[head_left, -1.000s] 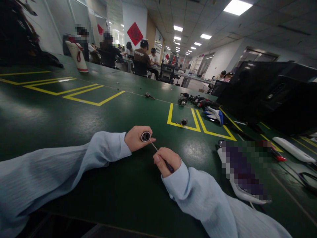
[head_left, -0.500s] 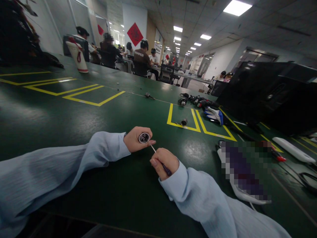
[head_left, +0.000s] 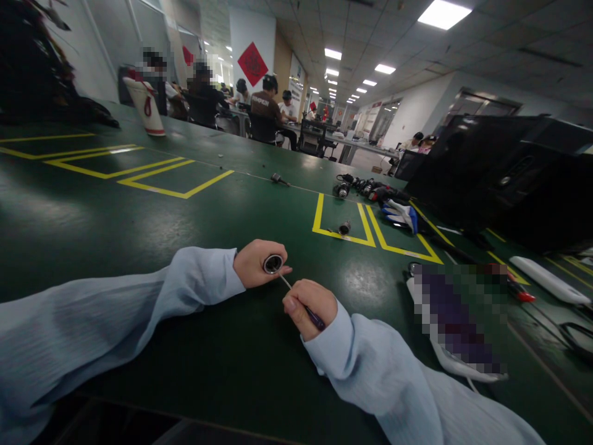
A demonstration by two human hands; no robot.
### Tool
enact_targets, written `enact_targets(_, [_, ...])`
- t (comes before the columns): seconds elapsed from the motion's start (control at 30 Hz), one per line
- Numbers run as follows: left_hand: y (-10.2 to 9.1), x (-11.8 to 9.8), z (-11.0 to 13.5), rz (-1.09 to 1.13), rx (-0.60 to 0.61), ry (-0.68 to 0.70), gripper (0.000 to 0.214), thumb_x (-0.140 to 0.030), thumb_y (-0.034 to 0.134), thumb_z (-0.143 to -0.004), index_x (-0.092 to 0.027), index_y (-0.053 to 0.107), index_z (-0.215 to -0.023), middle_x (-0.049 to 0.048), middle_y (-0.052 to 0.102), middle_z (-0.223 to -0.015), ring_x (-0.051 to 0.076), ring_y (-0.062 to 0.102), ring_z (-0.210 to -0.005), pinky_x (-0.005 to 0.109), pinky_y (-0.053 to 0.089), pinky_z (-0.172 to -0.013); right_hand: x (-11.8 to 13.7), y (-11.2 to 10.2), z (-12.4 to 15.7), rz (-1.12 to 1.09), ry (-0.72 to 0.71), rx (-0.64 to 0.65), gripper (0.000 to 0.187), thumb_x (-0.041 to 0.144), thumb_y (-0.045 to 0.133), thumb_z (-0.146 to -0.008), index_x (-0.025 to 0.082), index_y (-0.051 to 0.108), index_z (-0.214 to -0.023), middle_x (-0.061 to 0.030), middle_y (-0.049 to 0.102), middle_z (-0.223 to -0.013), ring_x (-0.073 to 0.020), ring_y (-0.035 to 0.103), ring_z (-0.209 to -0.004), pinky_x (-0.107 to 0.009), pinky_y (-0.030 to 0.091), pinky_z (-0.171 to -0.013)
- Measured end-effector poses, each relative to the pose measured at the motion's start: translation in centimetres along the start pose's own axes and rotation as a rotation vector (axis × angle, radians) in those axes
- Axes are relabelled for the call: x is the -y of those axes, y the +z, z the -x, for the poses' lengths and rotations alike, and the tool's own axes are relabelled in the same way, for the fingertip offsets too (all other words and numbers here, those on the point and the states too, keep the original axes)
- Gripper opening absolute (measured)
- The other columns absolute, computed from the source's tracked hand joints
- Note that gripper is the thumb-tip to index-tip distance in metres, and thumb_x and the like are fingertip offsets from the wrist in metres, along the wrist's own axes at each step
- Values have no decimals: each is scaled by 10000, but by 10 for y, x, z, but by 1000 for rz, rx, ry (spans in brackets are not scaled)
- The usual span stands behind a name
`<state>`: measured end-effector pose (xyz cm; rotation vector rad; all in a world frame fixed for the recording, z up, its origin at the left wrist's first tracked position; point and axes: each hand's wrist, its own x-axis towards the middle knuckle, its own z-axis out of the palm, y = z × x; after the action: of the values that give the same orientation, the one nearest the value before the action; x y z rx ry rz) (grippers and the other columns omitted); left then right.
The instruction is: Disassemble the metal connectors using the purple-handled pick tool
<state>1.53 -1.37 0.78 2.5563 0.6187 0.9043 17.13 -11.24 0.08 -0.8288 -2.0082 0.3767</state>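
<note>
My left hand (head_left: 256, 264) is closed around a round metal connector (head_left: 273, 264), its ringed open end turned up toward me. In my right hand (head_left: 311, 307) I grip a screwdriver (head_left: 316, 318) with a dark handle and a thin metal shaft. The shaft slants up and left to the left fingertips, just below the connector's rim. Its tip is hidden there, so I cannot tell whether it touches the connector. Both hands are held over the green table (head_left: 222, 346).
Ahead, another metal connector (head_left: 344, 228) lies inside yellow tape lines. Beyond it are cabled connectors (head_left: 343, 189) and a blue-white glove (head_left: 401, 216). A white-edged device with a blurred screen (head_left: 454, 321) lies right. A cup (head_left: 147, 106) stands far left; people sit behind.
Both hands have shifted slightly right and down. The connector has tilted, so its inner holes show less, and the screwdriver shaft now meets the fingers below its rim.
</note>
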Motion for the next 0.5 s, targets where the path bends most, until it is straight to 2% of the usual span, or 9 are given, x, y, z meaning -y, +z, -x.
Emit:
enact_targets(0.2, [-1,0,0,-63,42,67,220,-290,536,-761,-142,475,-611,-20,483,-551,73,439,-506,179,348,-497,-1,1,1,-12,39,5,264,264,376,-853,178,478,-625,-8,489,-576,-121,469,-580,-267,386,-598])
enact_targets(0.4, [-1,1,0,-31,34,47,224,-293,536,-760,-144,462,-609,-24,479,-545,70,434,-500,176,344,-493,0,-3,1,-37,17,-21,244,247,399,-842,177,489,-625,1,482,-556,-110,467,-549,-253,379,-568])
enact_targets(0.5, [0,2,1,-7,45,49,230,-297,537,-759,-141,468,-605,-19,482,-545,72,430,-501,181,343,-491,1,-3,0,-42,50,-3,243,242,397,-846,176,493,-633,-4,496,-580,-115,481,-578,-259,390,-599])
